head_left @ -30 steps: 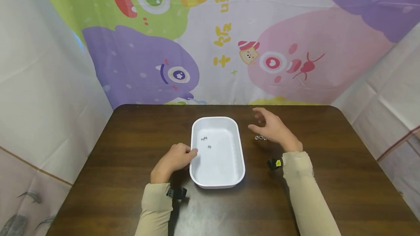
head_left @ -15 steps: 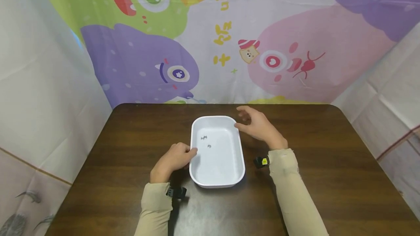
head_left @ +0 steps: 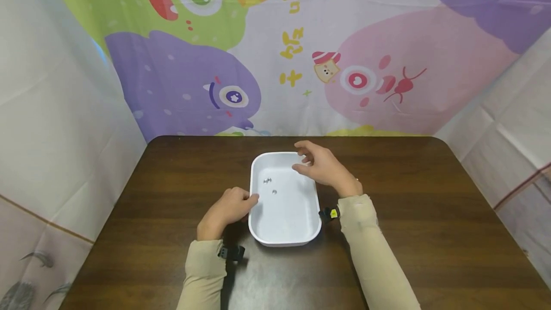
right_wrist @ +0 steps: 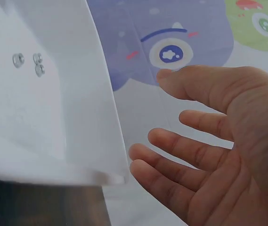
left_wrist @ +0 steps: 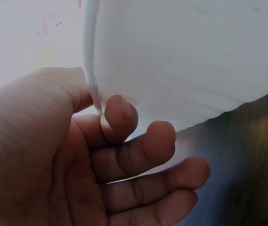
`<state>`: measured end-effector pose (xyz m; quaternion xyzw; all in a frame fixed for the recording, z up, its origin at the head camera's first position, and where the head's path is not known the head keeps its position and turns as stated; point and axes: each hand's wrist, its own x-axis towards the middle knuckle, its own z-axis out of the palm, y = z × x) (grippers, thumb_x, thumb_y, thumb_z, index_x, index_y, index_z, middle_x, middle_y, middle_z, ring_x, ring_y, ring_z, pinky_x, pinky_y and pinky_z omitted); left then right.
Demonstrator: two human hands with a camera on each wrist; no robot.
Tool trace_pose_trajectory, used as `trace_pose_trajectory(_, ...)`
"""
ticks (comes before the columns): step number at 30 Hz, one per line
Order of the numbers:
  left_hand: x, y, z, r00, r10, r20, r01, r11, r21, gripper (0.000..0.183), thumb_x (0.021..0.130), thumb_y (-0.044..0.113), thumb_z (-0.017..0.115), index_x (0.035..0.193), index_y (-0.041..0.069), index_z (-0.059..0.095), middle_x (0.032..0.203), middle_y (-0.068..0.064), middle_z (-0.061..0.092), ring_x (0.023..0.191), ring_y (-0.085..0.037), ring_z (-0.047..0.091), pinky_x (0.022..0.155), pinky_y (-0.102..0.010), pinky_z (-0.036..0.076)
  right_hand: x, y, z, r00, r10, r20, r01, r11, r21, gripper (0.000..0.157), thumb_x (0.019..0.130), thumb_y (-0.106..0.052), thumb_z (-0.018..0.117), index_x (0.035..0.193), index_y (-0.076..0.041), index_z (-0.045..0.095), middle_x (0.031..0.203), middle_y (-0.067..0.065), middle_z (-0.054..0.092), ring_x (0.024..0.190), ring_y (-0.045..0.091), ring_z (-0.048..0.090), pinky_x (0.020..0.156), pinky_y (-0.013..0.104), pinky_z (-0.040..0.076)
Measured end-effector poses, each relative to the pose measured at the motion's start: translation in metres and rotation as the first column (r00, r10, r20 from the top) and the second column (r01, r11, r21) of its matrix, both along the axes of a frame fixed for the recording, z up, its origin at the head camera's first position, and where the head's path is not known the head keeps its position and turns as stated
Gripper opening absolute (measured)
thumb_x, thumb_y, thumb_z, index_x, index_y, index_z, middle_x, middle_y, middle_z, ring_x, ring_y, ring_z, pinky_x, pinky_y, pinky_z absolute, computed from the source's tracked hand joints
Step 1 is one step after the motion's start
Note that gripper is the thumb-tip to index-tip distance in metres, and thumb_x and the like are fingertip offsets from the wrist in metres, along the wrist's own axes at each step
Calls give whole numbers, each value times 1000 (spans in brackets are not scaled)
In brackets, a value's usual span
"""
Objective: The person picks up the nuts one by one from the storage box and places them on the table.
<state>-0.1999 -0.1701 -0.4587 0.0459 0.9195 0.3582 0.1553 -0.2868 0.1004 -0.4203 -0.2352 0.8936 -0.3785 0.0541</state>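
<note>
A white rectangular tray (head_left: 286, 221) rests on the brown table. Inside it, toward the left wall, lie three small, shiny silver nuts (head_left: 274, 192), also visible in the right wrist view. My left hand (head_left: 228, 207) grips the tray's left rim, thumb over the edge and fingers curled against the outer wall in the left wrist view. Over the tray's far right corner is my right hand (head_left: 324, 165), thumb and fingers spread apart. Nothing sits between those fingers in the right wrist view.
The dark wooden table (head_left: 172, 171) extends around the tray on all sides. A cartoon-printed cloth (head_left: 280, 109) hangs behind its far edge. Black wrist cameras (head_left: 329, 214) are strapped below both hands. A tiny glint (head_left: 357, 180) shows beside the right wrist.
My right hand has moved left, from above several nuts on the table to over the tray's far right corner. The left hand and tray have stayed put.
</note>
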Motion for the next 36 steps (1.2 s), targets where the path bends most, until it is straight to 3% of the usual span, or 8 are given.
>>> trace_pose_trajectory(16, -1, 1, -1, 1000, 11, 25, -11, 1000, 3, 42, 102, 32, 53, 68, 9, 63, 56, -2, 53, 52, -15, 48, 53, -29, 39, -3, -22, -8, 999, 47, 14, -47, 999, -11, 58, 93, -21, 75, 144, -6, 52, 128, 23, 65, 113, 36, 68, 96, 45, 56)
trace_pose_trajectory(23, -1, 0, -2, 1000, -4, -9, 4, 1000, -1, 42, 101, 31, 52, 66, 10, 62, 54, -2, 53, 51, -14, 49, 53, -30, 40, -2, -35, -16, 993, 93, 67, -93, 996, -12, 57, 92, -20, 75, 142, -3, 54, 127, 23, 66, 110, 35, 69, 94, 42, 56)
trace_pose_trajectory(36, -3, -1, -3, 999, -20, -36, 20, 1000, -13, 42, 100, 30, 52, 65, 10, 62, 53, -1, 54, 51, -14, 50, 53, -30, 41, -6, -48, -28, 983, 180, 25, -182, 976, 119, 51, 90, -14, 75, 135, 3, 58, 117, 23, 68, 104, 35, 70, 94, 41, 56)
